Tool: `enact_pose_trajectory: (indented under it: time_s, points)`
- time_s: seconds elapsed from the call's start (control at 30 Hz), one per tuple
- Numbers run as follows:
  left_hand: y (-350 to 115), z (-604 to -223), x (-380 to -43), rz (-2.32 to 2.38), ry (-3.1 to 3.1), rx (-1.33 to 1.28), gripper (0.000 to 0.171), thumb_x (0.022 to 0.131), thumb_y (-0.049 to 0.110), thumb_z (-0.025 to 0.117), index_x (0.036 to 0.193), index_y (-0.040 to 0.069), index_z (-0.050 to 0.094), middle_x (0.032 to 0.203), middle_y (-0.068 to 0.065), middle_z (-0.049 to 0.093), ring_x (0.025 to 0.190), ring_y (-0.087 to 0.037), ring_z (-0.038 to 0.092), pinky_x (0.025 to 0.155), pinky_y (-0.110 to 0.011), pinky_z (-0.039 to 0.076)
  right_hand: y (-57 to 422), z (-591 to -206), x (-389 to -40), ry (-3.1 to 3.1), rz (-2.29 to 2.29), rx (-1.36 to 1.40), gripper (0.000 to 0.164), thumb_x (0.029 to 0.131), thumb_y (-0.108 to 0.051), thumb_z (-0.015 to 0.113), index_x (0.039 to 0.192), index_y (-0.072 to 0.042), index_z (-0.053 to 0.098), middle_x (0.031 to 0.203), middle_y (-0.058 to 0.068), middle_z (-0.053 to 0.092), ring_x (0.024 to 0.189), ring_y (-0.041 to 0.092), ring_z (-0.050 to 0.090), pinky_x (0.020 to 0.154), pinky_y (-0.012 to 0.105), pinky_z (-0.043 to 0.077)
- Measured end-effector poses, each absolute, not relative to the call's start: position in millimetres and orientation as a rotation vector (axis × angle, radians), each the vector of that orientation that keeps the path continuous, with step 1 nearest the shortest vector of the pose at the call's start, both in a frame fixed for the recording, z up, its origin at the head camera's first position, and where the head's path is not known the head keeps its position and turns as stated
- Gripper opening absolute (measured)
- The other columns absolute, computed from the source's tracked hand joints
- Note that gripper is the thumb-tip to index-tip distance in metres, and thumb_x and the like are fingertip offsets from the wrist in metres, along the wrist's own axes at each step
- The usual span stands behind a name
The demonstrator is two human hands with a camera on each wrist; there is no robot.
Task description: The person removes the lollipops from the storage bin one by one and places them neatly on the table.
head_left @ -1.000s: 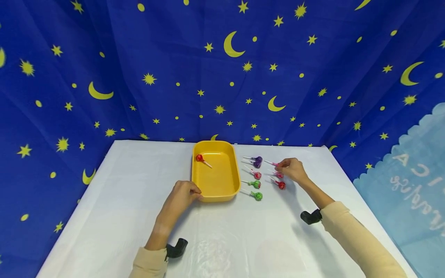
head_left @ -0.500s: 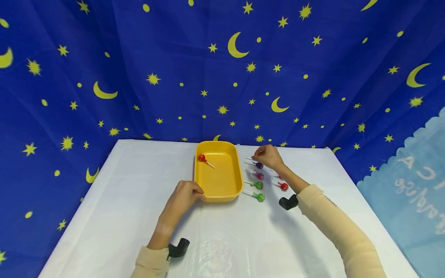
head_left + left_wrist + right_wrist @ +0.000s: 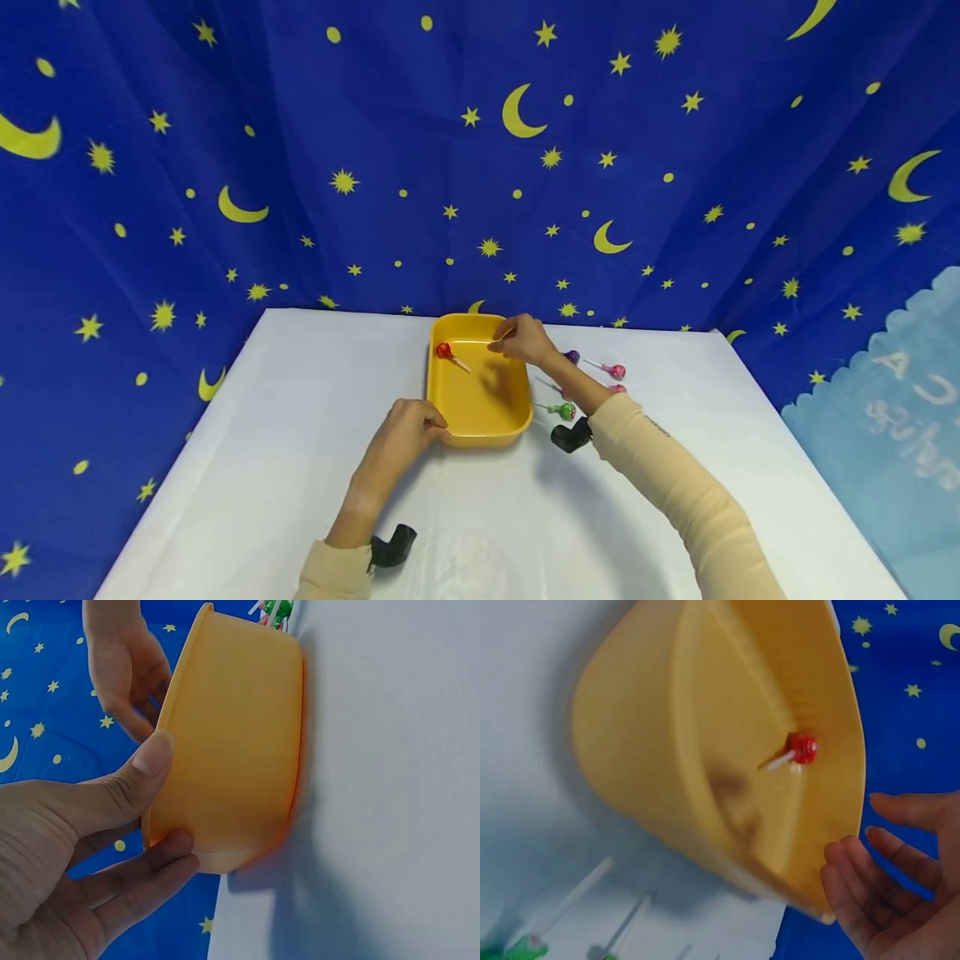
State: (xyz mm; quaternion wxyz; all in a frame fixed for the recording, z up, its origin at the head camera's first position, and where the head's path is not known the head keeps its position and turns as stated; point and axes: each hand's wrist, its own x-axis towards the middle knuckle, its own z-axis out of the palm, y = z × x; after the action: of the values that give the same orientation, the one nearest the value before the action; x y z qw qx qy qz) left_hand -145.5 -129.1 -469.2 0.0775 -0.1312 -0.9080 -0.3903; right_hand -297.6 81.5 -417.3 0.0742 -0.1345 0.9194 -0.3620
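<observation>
A yellow tray [image 3: 480, 410] stands on the white table, with a red lollipop [image 3: 444, 351] lying inside by its left wall. My left hand [image 3: 405, 427] pinches the tray's near-left rim, thumb on one side and fingers on the other in the left wrist view. Over the far right part of the tray is my right hand [image 3: 522, 340], fingers loosely bent; in the right wrist view nothing shows between them. Right of the tray lie a purple lollipop [image 3: 572, 357], pink lollipops [image 3: 617, 371] and a green lollipop [image 3: 566, 412]. My right forearm hides part of the group.
The white table [image 3: 315, 375] backs onto a blue star-and-moon cloth [image 3: 420, 150]. A light blue panel [image 3: 900, 417] hangs at the right. Lollipop sticks [image 3: 574, 896] lie close beside the tray in the right wrist view.
My right hand has moved left from the pink lollipops, past the purple ones, to over the tray. My left hand stays at the rim. The head view has shifted slightly.
</observation>
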Motion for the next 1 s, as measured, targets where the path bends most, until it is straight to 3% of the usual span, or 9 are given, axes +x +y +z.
enact_pose_trajectory:
  time_s: [0.2, 0.43, 0.77, 1.0]
  points:
    - [-129, -470, -143, -1.16, -2.712, -0.435, 0.007, 0.073, 0.008, 0.082, 0.077, 0.005, 0.077, 0.076, -0.001, 0.072, 0.073, -0.014, 0.067, 0.068, -0.026, 0.056, 63, -424, -300, 2.745, -1.076, -0.444, 0.027, 0.081, -0.011, 0.079, 0.102, 0.005, 0.07, 0.082, 0.015, 0.072, 0.08, 0.036, 0.07, 0.06, 0.024, 0.057]
    - [-130, -471, -139, -1.164, -2.716, -0.474, 0.008, 0.075, 0.01, 0.08, 0.08, 0.005, 0.077, 0.078, 0.0, 0.073, 0.075, -0.014, 0.068, 0.068, -0.023, 0.056, 38, -434, -304, 2.81, -1.014, -0.439, 0.025, 0.076, -0.013, 0.084, 0.095, 0.0, 0.074, 0.087, 0.011, 0.074, 0.071, 0.018, 0.066, 0.067, 0.026, 0.056]
    - [-129, -475, -136, -1.174, -2.7, -0.505, 0.009, 0.074, 0.01, 0.08, 0.079, 0.003, 0.077, 0.077, -0.001, 0.073, 0.073, -0.015, 0.068, 0.067, -0.022, 0.056, 14, -444, -313, 2.763, -0.978, -0.383, 0.022, 0.078, -0.011, 0.082, 0.095, -0.001, 0.073, 0.096, 0.01, 0.071, 0.076, 0.017, 0.061, 0.069, 0.024, 0.054]
    - [-130, -472, -139, -1.134, -2.673, -0.508, 0.01, 0.074, 0.011, 0.082, 0.077, 0.003, 0.077, 0.075, -0.002, 0.073, 0.069, -0.014, 0.068, 0.064, -0.021, 0.055, 1, -443, -315, 2.742, -1.003, -0.373, 0.024, 0.08, -0.009, 0.079, 0.101, -0.001, 0.072, 0.105, 0.012, 0.07, 0.094, 0.024, 0.061, 0.084, 0.03, 0.057]
